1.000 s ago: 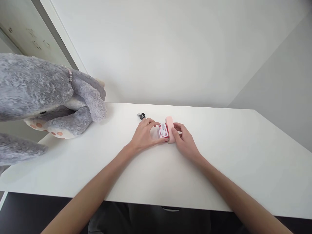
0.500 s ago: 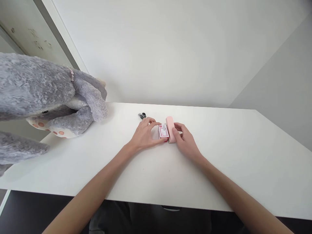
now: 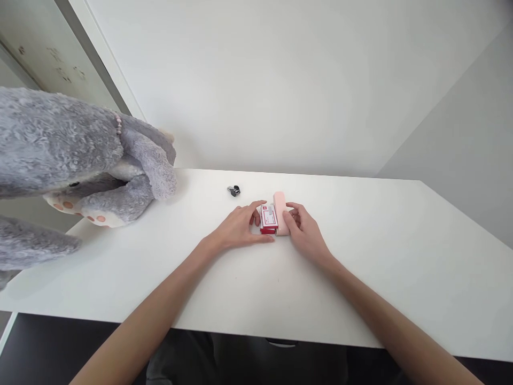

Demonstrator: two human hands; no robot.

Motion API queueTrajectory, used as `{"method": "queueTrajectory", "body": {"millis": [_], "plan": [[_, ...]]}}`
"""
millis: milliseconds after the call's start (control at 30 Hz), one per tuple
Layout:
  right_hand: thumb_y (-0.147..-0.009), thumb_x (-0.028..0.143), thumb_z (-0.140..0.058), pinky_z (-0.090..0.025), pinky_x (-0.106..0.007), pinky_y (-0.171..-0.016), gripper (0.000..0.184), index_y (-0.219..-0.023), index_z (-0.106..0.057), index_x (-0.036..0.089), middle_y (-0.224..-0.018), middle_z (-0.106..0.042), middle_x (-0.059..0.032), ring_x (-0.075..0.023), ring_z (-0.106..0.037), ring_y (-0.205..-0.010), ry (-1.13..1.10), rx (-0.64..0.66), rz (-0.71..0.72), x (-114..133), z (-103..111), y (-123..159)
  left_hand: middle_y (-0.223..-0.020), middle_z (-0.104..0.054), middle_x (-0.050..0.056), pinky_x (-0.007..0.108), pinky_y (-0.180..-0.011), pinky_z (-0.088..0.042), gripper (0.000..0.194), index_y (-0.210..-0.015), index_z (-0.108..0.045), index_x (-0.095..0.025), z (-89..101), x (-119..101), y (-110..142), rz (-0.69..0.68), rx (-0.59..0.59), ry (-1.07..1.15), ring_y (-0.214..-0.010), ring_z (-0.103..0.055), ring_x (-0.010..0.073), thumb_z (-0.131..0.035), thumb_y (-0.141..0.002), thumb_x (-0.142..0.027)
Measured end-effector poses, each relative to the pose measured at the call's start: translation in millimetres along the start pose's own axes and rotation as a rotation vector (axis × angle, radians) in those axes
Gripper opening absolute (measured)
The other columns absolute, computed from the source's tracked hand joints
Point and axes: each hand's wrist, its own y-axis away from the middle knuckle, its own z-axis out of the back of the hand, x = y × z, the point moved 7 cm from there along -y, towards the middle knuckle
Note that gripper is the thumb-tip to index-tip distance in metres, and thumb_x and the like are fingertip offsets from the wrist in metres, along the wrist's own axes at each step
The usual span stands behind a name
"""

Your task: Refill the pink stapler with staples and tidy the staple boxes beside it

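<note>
A small red and white box (image 3: 268, 219) lies on the white table (image 3: 360, 256), pressed against the left side of a pale pink stapler-like object (image 3: 280, 213). My left hand (image 3: 240, 229) rests on the table with its fingers around the box's left side and near edge. My right hand (image 3: 303, 229) holds the pink object from the right, thumb on its near end.
A small black binder clip (image 3: 233, 190) lies behind my left hand. A large grey plush toy (image 3: 76, 160) fills the table's left end. The wall stands just behind the table; the table's near edge runs below my forearms.
My left hand has slid a little toward me and to the right, uncovering the binder clip. The box now sits a bit more upright against the pink object.
</note>
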Motion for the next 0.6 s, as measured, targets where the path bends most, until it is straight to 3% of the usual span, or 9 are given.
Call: {"method": "queueTrajectory", "body": {"millis": [267, 600], "plan": [[-0.101, 0.063, -0.048, -0.051, -0.038, -0.081, 0.055, -0.138, -0.057, 0.024, -0.111, -0.068, -0.0073, -0.0224, -0.064, -0.090, -0.004, 0.003, -0.005, 0.0, 0.7, 0.3, -0.109, -0.074, 0.006, 0.038, -0.086, -0.051, 0.104, -0.156, -0.046, -0.025, 3.5, 7.2, 1.5, 0.088, 0.034, 0.169, -0.099, -0.066, 0.0246, -0.085, -0.070, -0.067], [-0.101, 0.063, -0.048, -0.051, -0.037, -0.077, 0.054, -0.137, -0.057, 0.024, -0.110, -0.067, -0.0067, -0.0210, -0.064, -0.085, -0.015, 0.004, 0.001, 1.1, 1.2, 0.8, -0.112, -0.075, 0.005, 0.037, -0.091, -0.051, 0.087, -0.149, -0.056, -0.026, 6.7, 12.2, -1.9, 0.042, 0.102, 0.236, -0.097, -0.067, 0.0219, -0.083, -0.075, -0.063]]}}
